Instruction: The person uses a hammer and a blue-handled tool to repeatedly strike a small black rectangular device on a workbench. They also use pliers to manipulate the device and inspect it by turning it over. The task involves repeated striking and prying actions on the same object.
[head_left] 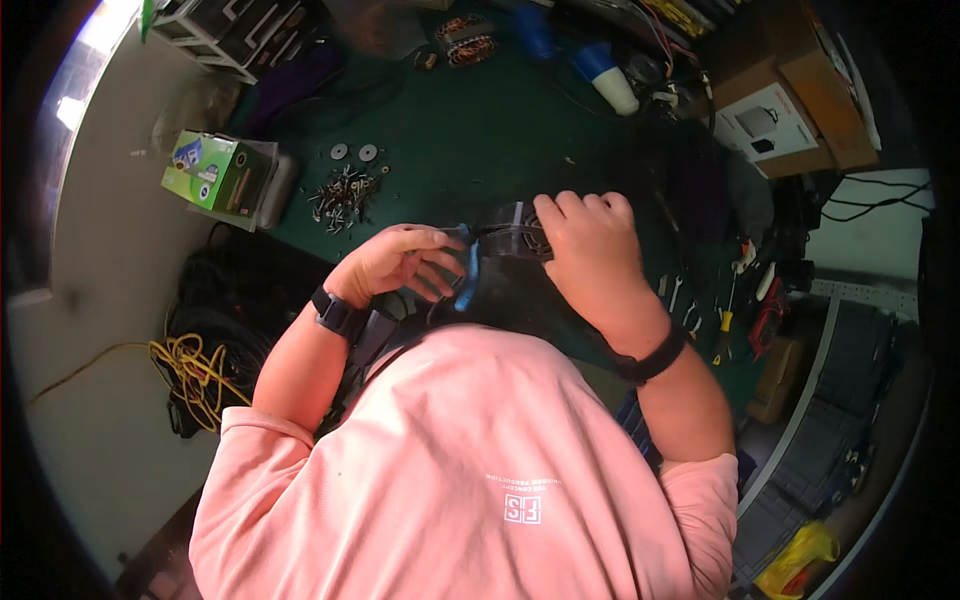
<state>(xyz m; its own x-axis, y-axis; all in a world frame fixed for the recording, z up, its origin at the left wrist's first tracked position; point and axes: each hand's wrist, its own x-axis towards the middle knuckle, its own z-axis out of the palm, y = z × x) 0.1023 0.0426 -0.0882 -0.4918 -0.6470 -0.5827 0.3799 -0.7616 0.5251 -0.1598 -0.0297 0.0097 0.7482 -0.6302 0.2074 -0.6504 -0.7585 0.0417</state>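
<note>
Above the near edge of the green table, my right hand (pixel 597 250) is closed on a clear plastic bag (pixel 510 232) with a dark coiled cable inside. Its fingers cover the bag's right end. At the bag's left end, my left hand (pixel 402 262) has its thumb and curled fingers at blue-handled pliers (pixel 467 280), whose handles hang down toward my shirt. The dark head of the pliers lies close to the bag; whether it touches cannot be made out.
Loose screws (pixel 343 198) and two washers (pixel 368 152) lie on the green table (pixel 455 120). A green box (pixel 210 172) stands left, a cardboard box (pixel 790 100) at the back right. Hand tools (pixel 726 320) lie right. A yellow cable (pixel 200 375) is coiled at lower left.
</note>
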